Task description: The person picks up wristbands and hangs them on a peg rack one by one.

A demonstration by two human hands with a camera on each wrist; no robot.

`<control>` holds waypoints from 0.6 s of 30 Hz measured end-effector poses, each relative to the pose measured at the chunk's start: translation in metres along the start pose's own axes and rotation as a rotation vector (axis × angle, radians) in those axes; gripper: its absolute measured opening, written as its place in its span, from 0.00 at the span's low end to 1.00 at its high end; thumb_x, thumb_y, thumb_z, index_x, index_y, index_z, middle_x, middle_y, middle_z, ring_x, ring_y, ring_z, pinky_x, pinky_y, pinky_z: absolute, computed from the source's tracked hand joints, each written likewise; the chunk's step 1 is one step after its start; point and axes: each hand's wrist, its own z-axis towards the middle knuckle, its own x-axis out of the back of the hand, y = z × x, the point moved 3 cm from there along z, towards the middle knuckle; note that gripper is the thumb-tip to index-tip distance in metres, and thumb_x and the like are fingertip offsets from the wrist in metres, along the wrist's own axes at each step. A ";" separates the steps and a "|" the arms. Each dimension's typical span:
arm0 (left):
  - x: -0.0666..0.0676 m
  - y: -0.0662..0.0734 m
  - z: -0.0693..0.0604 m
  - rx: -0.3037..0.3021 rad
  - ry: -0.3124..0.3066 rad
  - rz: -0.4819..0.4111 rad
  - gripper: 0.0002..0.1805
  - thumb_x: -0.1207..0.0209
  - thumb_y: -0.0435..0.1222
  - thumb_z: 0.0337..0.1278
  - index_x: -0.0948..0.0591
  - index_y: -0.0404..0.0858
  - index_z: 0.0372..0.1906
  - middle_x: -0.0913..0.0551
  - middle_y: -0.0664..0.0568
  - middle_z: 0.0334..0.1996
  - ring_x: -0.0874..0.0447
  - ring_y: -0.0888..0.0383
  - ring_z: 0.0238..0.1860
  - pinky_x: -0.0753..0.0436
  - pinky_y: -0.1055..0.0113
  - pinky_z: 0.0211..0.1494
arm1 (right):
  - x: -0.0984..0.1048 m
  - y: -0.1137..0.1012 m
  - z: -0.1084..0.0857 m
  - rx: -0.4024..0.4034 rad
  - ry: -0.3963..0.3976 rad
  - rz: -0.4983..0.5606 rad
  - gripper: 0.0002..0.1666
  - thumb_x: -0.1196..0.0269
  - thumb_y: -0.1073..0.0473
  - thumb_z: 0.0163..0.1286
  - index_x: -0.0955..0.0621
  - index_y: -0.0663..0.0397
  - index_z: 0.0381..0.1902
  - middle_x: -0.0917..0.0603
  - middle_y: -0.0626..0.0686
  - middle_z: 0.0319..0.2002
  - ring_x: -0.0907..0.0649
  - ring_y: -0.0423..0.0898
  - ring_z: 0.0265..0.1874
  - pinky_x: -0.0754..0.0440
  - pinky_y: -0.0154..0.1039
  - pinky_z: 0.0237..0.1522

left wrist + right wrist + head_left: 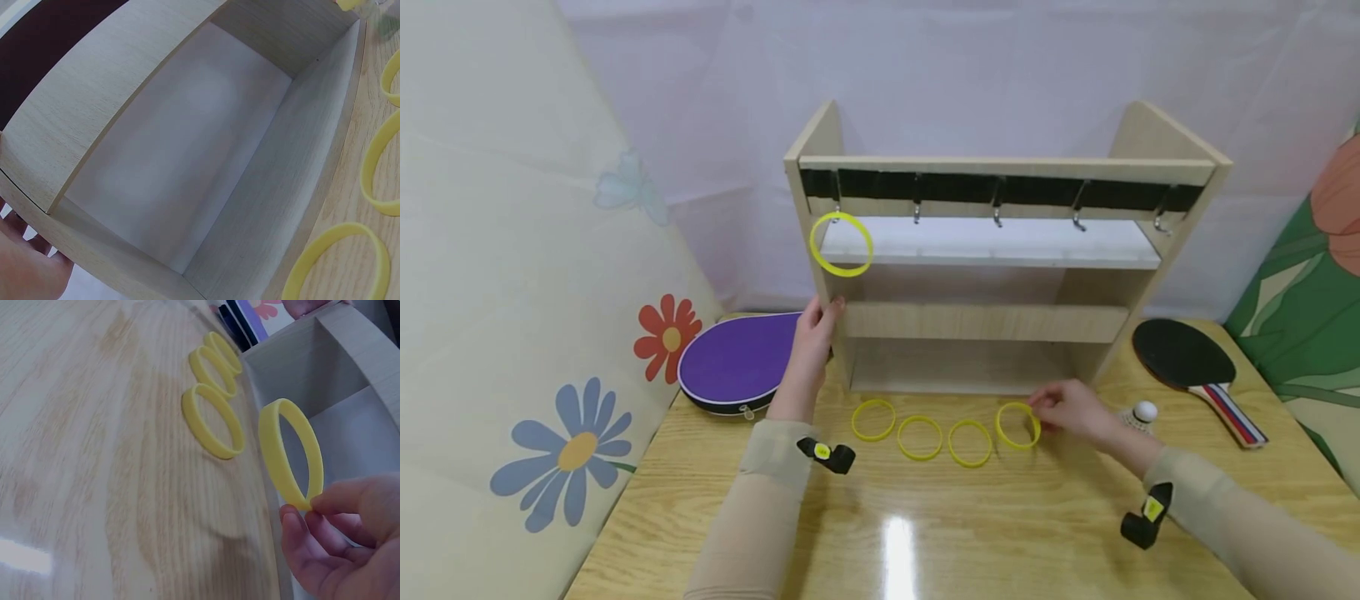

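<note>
My right hand (pixel 1070 408) pinches a yellow ring (pixel 272 445) between thumb and fingertips, raised just above the table in front of the shelf. Three more yellow rings lie in a row to its left: a near one (pixel 970 443), a middle one (pixel 920 438) and a far-left one (pixel 873 420). Another yellow ring (pixel 814 247) hangs from the leftmost hook (pixel 837 204) of the rack. My left hand (pixel 814 337) grips the left side panel of the wooden shelf (pixel 985 322); in the left wrist view its fingers (pixel 44 245) wrap behind that panel's edge.
Several metal hooks, one being the middle hook (pixel 997 212), line a black strip (pixel 958 188) on the shelf's upper rail. A purple paddle case (pixel 741 358) lies left of the shelf. On the right are a shuttlecock (pixel 1144 412) and a black table tennis paddle (pixel 1183 354).
</note>
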 end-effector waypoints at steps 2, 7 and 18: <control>0.000 0.000 0.000 0.000 0.003 -0.002 0.23 0.52 0.44 0.74 0.29 0.40 0.67 0.24 0.41 0.56 0.25 0.60 0.48 0.27 0.62 0.56 | 0.001 -0.003 0.000 0.002 0.006 0.006 0.11 0.38 0.70 0.64 0.19 0.73 0.43 0.20 0.53 0.29 0.19 0.41 0.26 0.15 0.39 0.31; 0.001 -0.001 0.000 0.005 0.004 0.005 0.23 0.52 0.44 0.74 0.29 0.40 0.68 0.24 0.41 0.56 0.25 0.61 0.48 0.27 0.62 0.56 | 0.002 -0.009 0.000 0.012 0.022 -0.003 0.11 0.37 0.69 0.63 0.18 0.73 0.42 0.19 0.53 0.30 0.18 0.40 0.25 0.17 0.35 0.29; 0.000 -0.001 0.001 -0.003 0.005 -0.003 0.23 0.52 0.43 0.74 0.28 0.40 0.67 0.23 0.42 0.54 0.23 0.62 0.46 0.26 0.63 0.55 | 0.003 -0.019 0.001 0.009 0.033 0.010 0.11 0.38 0.69 0.64 0.19 0.72 0.43 0.16 0.57 0.32 0.15 0.46 0.27 0.14 0.43 0.33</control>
